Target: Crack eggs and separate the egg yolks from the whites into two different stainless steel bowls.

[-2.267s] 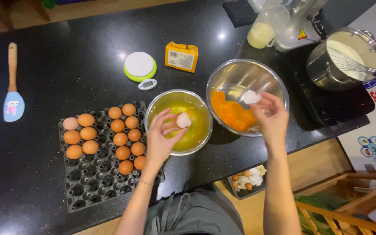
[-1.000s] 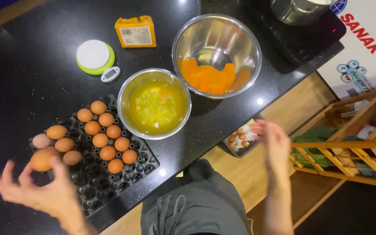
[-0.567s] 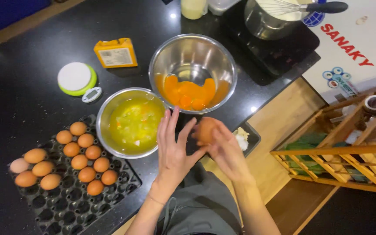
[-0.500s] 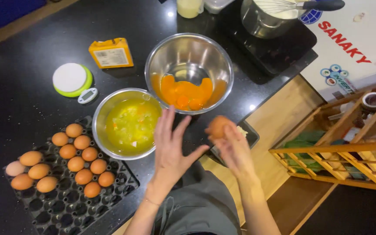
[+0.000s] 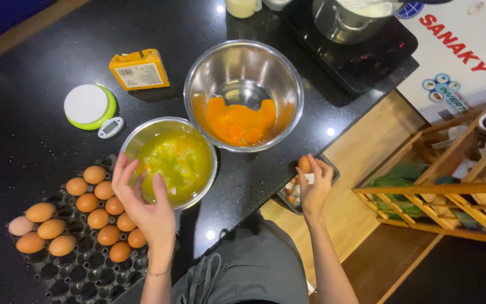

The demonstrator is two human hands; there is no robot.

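A home kitchen: a black stone tabletop point(image 5: 23, 141) carries an egg tray point(image 5: 74, 247), two steel bowls point(image 5: 243, 90) of yolks and whites, a kitchen scale point(image 5: 88, 107) and a pot point(image 5: 355, 19) on a portable hob point(image 5: 361, 56).

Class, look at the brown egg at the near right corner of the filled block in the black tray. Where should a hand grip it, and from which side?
Grip that egg across its rounded upper half, coming from above. It sits in a cup of the black tray, with another egg close on its left, so only the top is free. The left hand hovers open nearest to it; the right hand already holds an egg.
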